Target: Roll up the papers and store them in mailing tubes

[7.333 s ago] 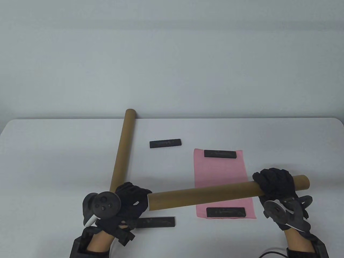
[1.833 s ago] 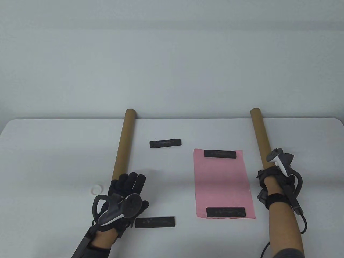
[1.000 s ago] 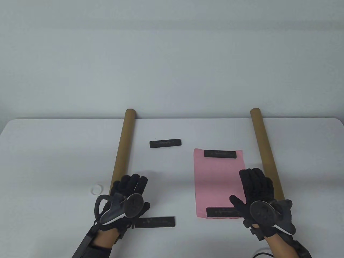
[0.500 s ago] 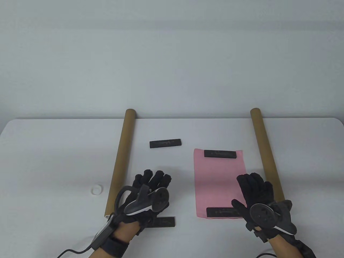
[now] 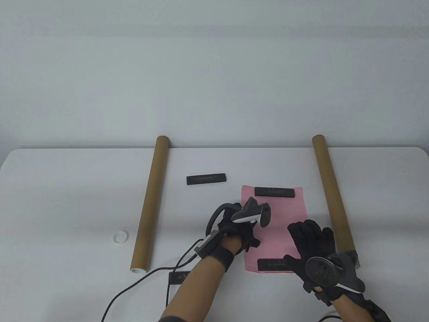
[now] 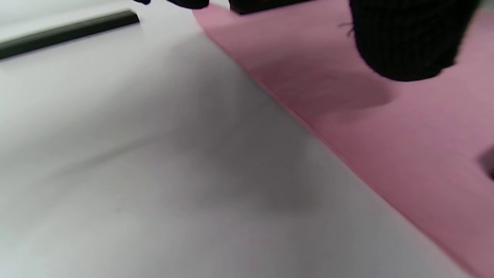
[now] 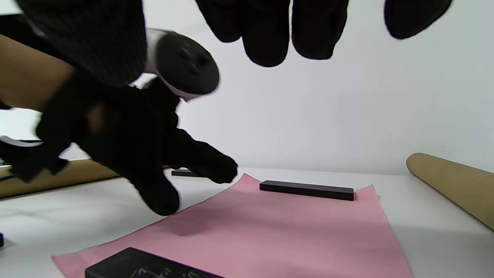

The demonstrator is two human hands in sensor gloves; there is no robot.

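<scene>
A pink paper (image 5: 278,224) lies flat on the white table (image 5: 67,188), with one black bar (image 5: 274,192) on its far end and another black bar (image 5: 273,265) on its near end. My left hand (image 5: 239,228) reaches over the paper's left edge with fingers spread and pointing down; its fingertip (image 6: 405,38) hovers just above the sheet. My right hand (image 5: 310,234) hangs open over the paper's near right part, and its fingers (image 7: 270,34) hold nothing. Two brown mailing tubes lie lengthwise: the left tube (image 5: 150,201) and the right tube (image 5: 331,198).
A loose black bar (image 5: 206,178) lies between the left tube and the paper. Another black bar (image 5: 176,277) near the front edge is partly hidden by my left forearm. A white cap (image 5: 120,237) sits left of the left tube. A cable (image 5: 140,278) trails from my left wrist.
My left hand has swung right, from beside the left tube to the pink paper's left edge. My right hand has shifted slightly left and stays open over the paper.
</scene>
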